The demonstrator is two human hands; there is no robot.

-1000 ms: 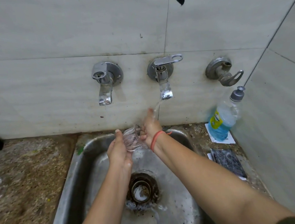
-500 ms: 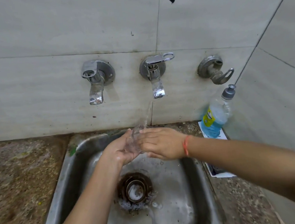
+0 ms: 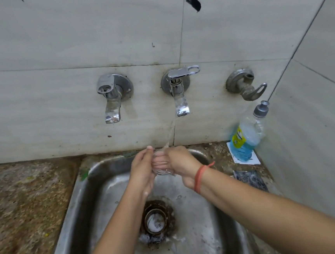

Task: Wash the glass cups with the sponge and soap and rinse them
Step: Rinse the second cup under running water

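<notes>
A clear glass cup (image 3: 161, 163) is held over the steel sink (image 3: 88, 198), under a thin stream of water from the middle tap (image 3: 180, 97). My left hand (image 3: 142, 169) grips the cup from the left, thumb up near its rim. My right hand (image 3: 181, 164) wraps round it from the right, fingers showing through the glass. A red thread circles my right wrist. A bottle of blue soap (image 3: 246, 136) leans in the right corner. A dark scrub sponge (image 3: 250, 180) lies on the counter in front of the bottle.
The sink drain (image 3: 155, 219) sits below the hands with foam round it. Another tap (image 3: 110, 101) is on the left and a valve (image 3: 246, 87) on the right of the tiled wall. Speckled stone counter (image 3: 24, 210) flanks the sink.
The right hand has turned round the cup, from lying over its top to wrapping its right side. The cup stays under the running water, and the view has shifted slightly.
</notes>
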